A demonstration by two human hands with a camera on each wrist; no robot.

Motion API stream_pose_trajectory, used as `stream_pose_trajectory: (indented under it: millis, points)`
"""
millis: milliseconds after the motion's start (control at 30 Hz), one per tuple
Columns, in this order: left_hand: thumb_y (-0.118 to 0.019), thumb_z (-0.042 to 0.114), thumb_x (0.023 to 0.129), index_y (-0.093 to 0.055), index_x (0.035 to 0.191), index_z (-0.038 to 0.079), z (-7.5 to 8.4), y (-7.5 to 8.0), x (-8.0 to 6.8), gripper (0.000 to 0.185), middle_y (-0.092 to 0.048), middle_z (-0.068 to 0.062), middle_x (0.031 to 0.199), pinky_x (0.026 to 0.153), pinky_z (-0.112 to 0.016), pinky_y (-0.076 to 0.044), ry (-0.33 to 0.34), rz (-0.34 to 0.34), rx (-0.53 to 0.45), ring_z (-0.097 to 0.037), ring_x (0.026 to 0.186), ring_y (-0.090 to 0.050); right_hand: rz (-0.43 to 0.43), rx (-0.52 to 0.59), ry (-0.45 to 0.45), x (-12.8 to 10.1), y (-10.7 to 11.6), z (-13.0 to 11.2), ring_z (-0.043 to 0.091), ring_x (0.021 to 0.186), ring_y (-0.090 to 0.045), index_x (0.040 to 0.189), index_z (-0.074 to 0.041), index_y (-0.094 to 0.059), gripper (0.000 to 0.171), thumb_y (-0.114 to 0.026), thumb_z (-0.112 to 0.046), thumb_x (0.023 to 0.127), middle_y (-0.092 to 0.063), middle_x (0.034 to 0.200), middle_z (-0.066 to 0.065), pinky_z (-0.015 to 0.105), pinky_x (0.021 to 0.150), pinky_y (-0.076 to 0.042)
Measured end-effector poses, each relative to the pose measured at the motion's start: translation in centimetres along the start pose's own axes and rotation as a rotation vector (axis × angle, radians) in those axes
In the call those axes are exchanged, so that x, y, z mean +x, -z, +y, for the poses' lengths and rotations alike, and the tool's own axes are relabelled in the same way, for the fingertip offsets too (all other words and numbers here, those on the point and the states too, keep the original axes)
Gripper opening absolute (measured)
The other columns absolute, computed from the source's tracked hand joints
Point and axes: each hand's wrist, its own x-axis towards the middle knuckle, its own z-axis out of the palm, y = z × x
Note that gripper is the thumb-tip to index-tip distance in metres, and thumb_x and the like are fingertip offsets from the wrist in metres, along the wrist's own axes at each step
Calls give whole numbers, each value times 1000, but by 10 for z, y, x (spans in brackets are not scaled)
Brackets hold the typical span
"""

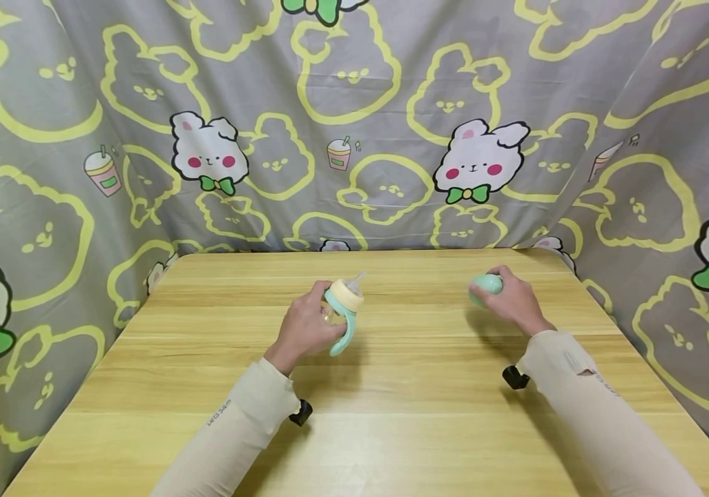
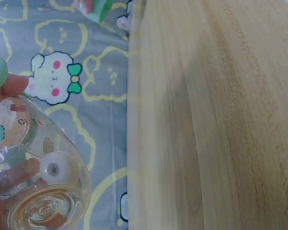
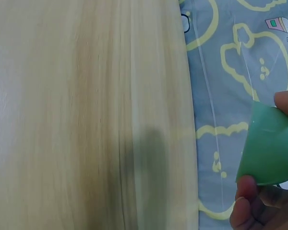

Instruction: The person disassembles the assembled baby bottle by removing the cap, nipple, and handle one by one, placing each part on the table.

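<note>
Wooden worktop [image 1: 391,414] lies bare before us. Above its middle our left hand [image 1: 304,328] wraps around the clear baby bottle [image 1: 338,310], teat up and tilted, mint handle hanging free. Off to the right, well apart, our right hand [image 1: 512,300] curls over the green cap [image 1: 484,286]. We judge it best to steady the bottle upright, then bring the cap squarely over the teat. Beyond hangs the bunny cloth [image 1: 354,124].
</note>
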Motion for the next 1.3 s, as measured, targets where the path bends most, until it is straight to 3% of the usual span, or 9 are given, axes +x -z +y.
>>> stream_pose_trajectory:
  millis: [567, 1300]
  points:
    - [-79, 31, 73, -52, 128, 8, 2, 0, 1, 66, -67, -10, 95, 63, -37, -48, 12, -11, 0, -19, 72, -59, -29, -29, 6, -2, 6, 17, 44, 101, -54, 128, -3, -45, 64, -57, -54, 91, -54, 117, 30, 49, 74, -46]
    - [-80, 29, 72, -53, 127, 9, 2, 0, 2, 64, -65, -5, 92, 63, -36, -47, -1, -5, -9, -18, 69, -56, -106, -66, -6, -4, 8, 37, 46, 102, -52, 128, 2, -45, 66, -61, -50, 90, -53, 119, 33, 53, 79, -44]
